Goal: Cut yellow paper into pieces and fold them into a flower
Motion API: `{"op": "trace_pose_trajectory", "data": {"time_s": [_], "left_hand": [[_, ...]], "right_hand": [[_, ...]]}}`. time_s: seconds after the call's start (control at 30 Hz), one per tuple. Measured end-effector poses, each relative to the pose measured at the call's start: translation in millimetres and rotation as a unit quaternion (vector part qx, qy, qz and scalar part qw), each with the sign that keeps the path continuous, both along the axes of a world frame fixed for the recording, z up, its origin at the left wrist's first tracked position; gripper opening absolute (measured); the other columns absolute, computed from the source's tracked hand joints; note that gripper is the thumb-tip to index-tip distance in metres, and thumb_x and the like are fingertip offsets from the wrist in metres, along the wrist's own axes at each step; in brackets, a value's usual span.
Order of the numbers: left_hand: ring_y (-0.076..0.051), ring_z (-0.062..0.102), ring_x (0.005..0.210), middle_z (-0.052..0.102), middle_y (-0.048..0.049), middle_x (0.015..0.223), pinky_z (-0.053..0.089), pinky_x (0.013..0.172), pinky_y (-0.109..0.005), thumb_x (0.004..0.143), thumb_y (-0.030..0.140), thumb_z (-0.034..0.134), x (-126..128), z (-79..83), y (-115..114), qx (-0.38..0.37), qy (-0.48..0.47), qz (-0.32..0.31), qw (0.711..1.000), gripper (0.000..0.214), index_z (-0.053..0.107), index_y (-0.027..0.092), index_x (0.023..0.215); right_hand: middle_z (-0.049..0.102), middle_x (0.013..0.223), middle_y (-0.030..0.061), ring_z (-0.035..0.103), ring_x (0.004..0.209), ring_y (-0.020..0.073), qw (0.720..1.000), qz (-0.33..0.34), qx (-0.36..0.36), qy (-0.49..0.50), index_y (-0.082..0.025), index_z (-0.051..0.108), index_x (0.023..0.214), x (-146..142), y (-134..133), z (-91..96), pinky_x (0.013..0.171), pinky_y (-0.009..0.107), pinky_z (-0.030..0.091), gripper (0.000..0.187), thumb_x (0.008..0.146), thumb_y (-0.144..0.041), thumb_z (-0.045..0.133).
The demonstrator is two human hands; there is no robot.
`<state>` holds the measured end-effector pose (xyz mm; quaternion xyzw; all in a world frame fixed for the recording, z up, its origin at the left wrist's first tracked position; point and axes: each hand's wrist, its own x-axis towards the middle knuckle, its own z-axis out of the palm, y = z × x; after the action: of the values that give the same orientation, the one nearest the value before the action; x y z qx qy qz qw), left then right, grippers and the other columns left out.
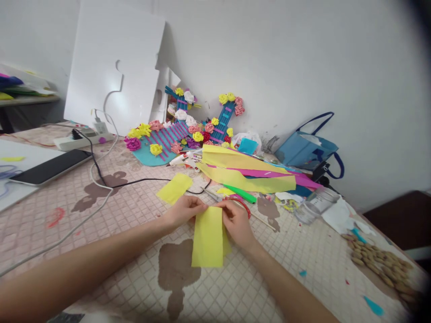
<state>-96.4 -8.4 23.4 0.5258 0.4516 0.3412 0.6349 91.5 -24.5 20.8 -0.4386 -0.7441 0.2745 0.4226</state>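
Note:
A yellow paper strip (208,237) lies on the table in front of me, its far end pinched between both hands. My left hand (183,210) grips the top left corner. The top right edge is held by my right hand (237,222), which partly covers red-handled scissors (243,202) lying just behind it. Another yellow paper piece (174,188) rests on the table beyond my left hand.
Yellow and pink paper sheets (247,172), a green marker (240,193), a glue gun (182,159), a paper-flower model (182,132), a blue bag (308,150), a jar (316,204), nuts (380,264), a phone (50,167), a power strip (82,140) and cables (101,179) crowd the tabletop.

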Motion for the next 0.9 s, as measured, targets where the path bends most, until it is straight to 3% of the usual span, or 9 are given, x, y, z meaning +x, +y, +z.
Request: {"op": "trace_pose_trajectory", "data": {"time_s": [0.07, 0.2, 0.27, 0.43, 0.57, 0.77, 0.9], "left_hand": [[-0.012, 0.056, 0.054, 0.062, -0.001, 0.061, 0.042, 0.049, -0.021, 0.064, 0.05, 0.07, -1.3, 1.9, 0.9, -0.001, 0.002, 0.008, 1.0, 0.039, 0.058, 0.013, 0.07], [-0.013, 0.058, 0.057, 0.064, -0.0025, 0.064, 0.043, 0.05, -0.021, 0.066, 0.048, 0.069, -2.3, 2.5, 0.8, 0.009, 0.005, 0.006, 1.0, 0.036, 0.059, 0.014, 0.07], [-0.012, 0.058, 0.056, 0.064, -0.003, 0.065, 0.043, 0.049, -0.021, 0.068, 0.047, 0.068, -1.9, 1.1, 0.2, 0.026, 0.012, -0.005, 1.0, 0.035, 0.06, 0.014, 0.071], [-0.01, 0.054, 0.05, 0.061, -0.0012, 0.058, 0.04, 0.046, -0.019, 0.07, 0.047, 0.067, -0.1, 0.1, -2.1, 0.07, 0.014, -0.018, 0.997, 0.035, 0.059, 0.013, 0.069], [-0.013, 0.061, 0.059, 0.066, -0.004, 0.07, 0.047, 0.054, -0.022, 0.067, 0.048, 0.069, -0.2, 5.7, -5.1, 0.023, -0.004, -0.046, 0.999, 0.038, 0.06, 0.013, 0.078], [-0.018, 0.065, 0.078, 0.069, -0.0101, 0.095, 0.047, 0.058, -0.021, 0.067, 0.043, 0.072, -0.7, 3.2, -9.2, -0.075, -0.02, -0.19, 0.979, 0.043, 0.064, 0.012, 0.095], [-0.013, 0.063, 0.068, 0.069, -0.0078, 0.088, 0.042, 0.054, -0.018, 0.07, 0.044, 0.069, 0.4, -3.1, -8.8, -0.055, -0.019, -0.166, 0.984, 0.039, 0.066, 0.012, 0.091]], "right_hand": [[0.066, 0.084, 0.0033, 0.059, 0.074, 0.0184, 0.996, 0.001, -0.062, 0.064, -0.023, 0.065, 0.093, -0.1, 1.2, -0.2, 0.066, 0.029, 0.046, 0.018, 0.085, -0.027, 0.05], [0.066, 0.084, 0.003, 0.061, 0.075, 0.017, 0.962, 0.022, -0.202, 0.184, -0.022, 0.063, 0.097, -0.4, 0.4, -3.3, 0.062, 0.026, 0.046, 0.035, 0.088, -0.049, 0.043], [0.066, 0.08, 0.0022, 0.061, 0.071, 0.0158, 0.949, 0.041, -0.237, 0.203, -0.022, 0.062, 0.096, -0.9, -1.4, -2.5, 0.059, 0.025, 0.046, 0.037, 0.087, -0.052, 0.044], [0.061, 0.072, -0.0016, 0.057, 0.061, 0.0127, 0.956, 0.064, -0.241, 0.153, -0.02, 0.059, 0.086, -3.8, -5.0, 3.3, 0.053, 0.022, 0.043, 0.027, 0.072, -0.041, 0.068], [0.055, 0.063, -0.0033, 0.05, 0.053, 0.0103, 0.959, 0.036, -0.233, 0.156, -0.019, 0.058, 0.077, -5.8, -6.9, 3.8, 0.047, 0.02, 0.039, 0.02, 0.075, -0.038, 0.065], [0.053, 0.062, -0.0038, 0.046, 0.053, 0.0103, 0.937, 0.008, -0.239, 0.254, -0.02, 0.057, 0.074, -7.3, -5.8, 0.8, 0.047, 0.021, 0.037, 0.022, 0.074, -0.04, 0.065], [0.054, 0.062, -0.0044, 0.046, 0.054, 0.0103, 0.923, -0.01, -0.242, 0.3, -0.02, 0.059, 0.075, -7.3, -2.5, 0.9, 0.048, 0.02, 0.037, 0.021, 0.072, -0.039, 0.068]]}}
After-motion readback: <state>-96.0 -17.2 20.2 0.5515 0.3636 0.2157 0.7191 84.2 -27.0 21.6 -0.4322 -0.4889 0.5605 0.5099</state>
